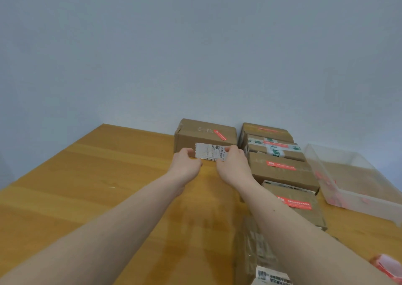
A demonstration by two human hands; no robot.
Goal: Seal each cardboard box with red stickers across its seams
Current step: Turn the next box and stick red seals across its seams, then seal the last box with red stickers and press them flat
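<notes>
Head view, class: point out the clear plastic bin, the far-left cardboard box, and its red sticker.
clear plastic bin (356,195): head view, near wall.
far-left cardboard box (189,137): head view, front face.
red sticker (220,135): head view, its middle.

Six cardboard boxes (205,140), one clear bin (356,199), two hands (187,165).

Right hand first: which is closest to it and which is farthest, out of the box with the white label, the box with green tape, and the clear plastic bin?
1. The box with the white label: the right hand touches its front, at the table's back.
2. The box with green tape: just right of the hand, in the row of boxes.
3. The clear plastic bin: far right, beyond that row.
</notes>
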